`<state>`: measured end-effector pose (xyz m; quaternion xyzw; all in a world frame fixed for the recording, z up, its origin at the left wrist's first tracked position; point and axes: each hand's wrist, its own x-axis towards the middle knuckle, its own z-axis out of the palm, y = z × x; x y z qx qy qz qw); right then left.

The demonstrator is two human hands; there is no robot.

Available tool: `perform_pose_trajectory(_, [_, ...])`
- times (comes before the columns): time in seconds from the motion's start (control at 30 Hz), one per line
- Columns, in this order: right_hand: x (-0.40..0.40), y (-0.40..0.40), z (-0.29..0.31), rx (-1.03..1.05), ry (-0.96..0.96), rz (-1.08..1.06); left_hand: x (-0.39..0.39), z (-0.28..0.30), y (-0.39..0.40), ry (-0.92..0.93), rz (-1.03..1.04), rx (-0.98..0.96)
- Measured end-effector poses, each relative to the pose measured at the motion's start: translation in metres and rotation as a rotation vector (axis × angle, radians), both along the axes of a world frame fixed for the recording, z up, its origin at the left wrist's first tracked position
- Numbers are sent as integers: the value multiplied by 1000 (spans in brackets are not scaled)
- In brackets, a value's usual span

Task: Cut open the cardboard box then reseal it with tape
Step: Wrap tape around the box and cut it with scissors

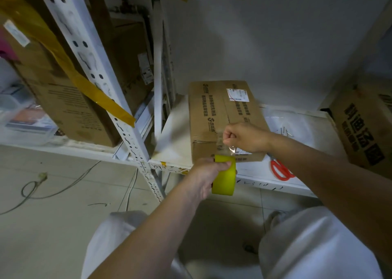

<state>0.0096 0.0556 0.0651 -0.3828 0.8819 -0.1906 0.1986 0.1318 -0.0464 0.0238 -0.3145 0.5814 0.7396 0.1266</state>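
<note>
- Overhead, I see a white metal shelving rack (135,130) on the left, loaded with big cardboard cartons (70,100), one of them banded with yellow-brown tape.
- Next to it, a low white shelf (176,134) runs along the wall, and it carries the task's things.
- On that shelf lies the cardboard box (214,117), flat, its near end reaching the shelf's front edge; a white label sits on its top near the far end.
- At the shelf's right end, another printed carton (364,130) stands, well apart from the box.
- My right hand (246,137) is over the box's near end, its fingers curled tight and pinching the free end of a clear tape strip (230,149) against the box's front face.
- My left hand (209,172) is just below the shelf's front edge, its fingers wrapped over the top of the yellow tape roll (224,176), which hangs in front of the box.
- Beside the box, near the shelf's front edge, lie red-handled scissors (281,170), partly hidden behind my right forearm.
- Down on the tiled floor (63,225), a grey cable (34,191) loops at the left.
</note>
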Motion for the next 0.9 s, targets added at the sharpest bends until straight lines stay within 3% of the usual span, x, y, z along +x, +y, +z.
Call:
perform_pose_trajectory(0.63, [-14,-4,-26,79,19,14,-2,-6,3,-63,14,-83])
perform_pose_trajectory(0.9, [-6,-31,-5,-141,105,-10,-14,-12,-19,-149,160,-205])
